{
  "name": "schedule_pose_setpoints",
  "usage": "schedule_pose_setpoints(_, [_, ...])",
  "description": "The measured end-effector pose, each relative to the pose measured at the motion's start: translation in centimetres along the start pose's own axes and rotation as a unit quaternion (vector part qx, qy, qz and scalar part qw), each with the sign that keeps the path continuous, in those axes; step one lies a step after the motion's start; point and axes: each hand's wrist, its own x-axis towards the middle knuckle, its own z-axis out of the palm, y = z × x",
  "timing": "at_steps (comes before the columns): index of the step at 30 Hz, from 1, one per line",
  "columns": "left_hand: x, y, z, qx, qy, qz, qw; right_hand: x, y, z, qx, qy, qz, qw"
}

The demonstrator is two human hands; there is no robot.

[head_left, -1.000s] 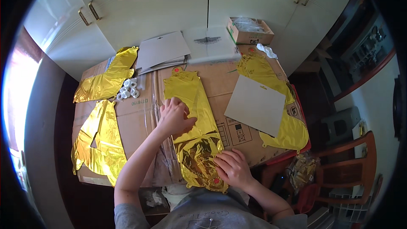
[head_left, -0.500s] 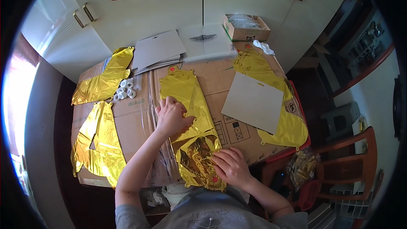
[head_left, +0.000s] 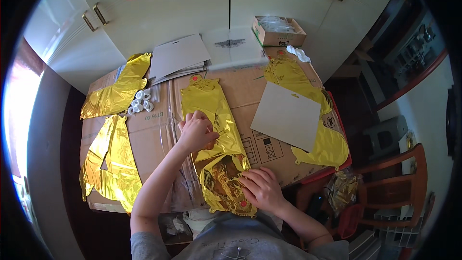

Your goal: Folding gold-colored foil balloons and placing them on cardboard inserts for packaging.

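Note:
A flat gold foil balloon (head_left: 204,97) lies lengthwise down the middle of the cardboard-covered table, its near end folded and crinkled at my body. My left hand (head_left: 195,132) is over its middle, fingers curled and thumb stretched toward the right. What the fingertips pinch, if anything, is too small to make out. At the near right edge, my right hand (head_left: 263,188) grips the crinkled foil, its fingertips on the rim. Red round marks show at both ends of the balloon.
More gold foil balloons (head_left: 113,159) lie at left and right. White tape rings (head_left: 141,101) sit beside thin clear strips. Grey cards (head_left: 180,55) are stacked at the back; another card (head_left: 286,115) covers a balloon. A small box (head_left: 284,31) stands behind, a wooden chair (head_left: 392,188) at right.
My left hand shifts very slightly, its fingers closing a little over the foil. The crinkled near end of the balloon moves slightly; my right hand stays in place.

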Motion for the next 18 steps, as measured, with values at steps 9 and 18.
schedule_pose_setpoints(9, [0.1,-0.1,-0.1,0.009,-0.012,-0.007,1.0,0.1,0.2,-0.1,0.003,-0.007,0.006,1.0])
schedule_pose_setpoints(18, [0.1,-0.1,-0.3,0.006,-0.012,-0.006,1.0,1.1,1.1,-0.3,-0.043,-0.043,0.01,0.998])
